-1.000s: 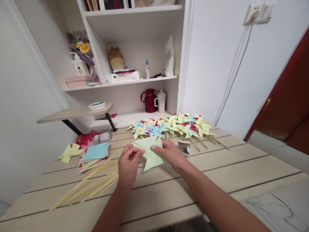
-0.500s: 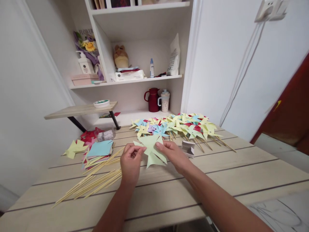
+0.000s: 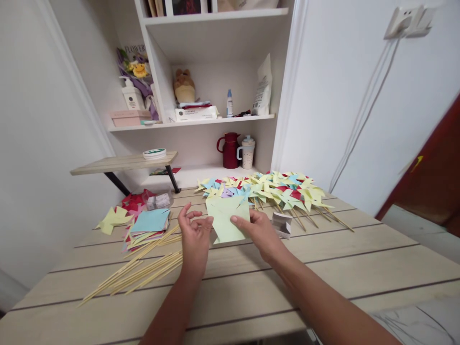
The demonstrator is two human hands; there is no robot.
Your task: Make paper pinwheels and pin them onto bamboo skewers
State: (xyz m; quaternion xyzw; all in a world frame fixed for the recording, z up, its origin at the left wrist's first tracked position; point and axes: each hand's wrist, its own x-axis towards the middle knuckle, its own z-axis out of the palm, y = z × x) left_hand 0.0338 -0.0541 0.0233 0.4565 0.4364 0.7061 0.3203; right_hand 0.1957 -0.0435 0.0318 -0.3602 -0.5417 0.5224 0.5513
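A pale green sheet of cut paper point(image 3: 227, 225) is held up over the table, with slits running in from its corners. My right hand point(image 3: 259, 231) pinches its right side, thumb on the near face and fingers behind. To the paper's left, my left hand point(image 3: 194, 235) has its fingers spread and curved. Its thumb tip is close to the paper's left edge; whether it touches I cannot tell. Thin wooden sticks point(image 3: 147, 270) lie left of my left hand. Behind the paper, finished paper pinwheels point(image 3: 266, 187) on sticks lie in a heap.
A stack of coloured paper squares point(image 3: 150, 221) and a yellow-green folded pinwheel point(image 3: 113, 219) lie on the left. Nearby is a clear container point(image 3: 160, 200). A small open box point(image 3: 282, 224) stands right of my right hand. A small raised shelf point(image 3: 122, 163) stands at the back left.
My left hand has let go of the paper and its fingers have spread. The paper's points, splayed out before, now look flatter and closer to a square. My right hand keeps hold.
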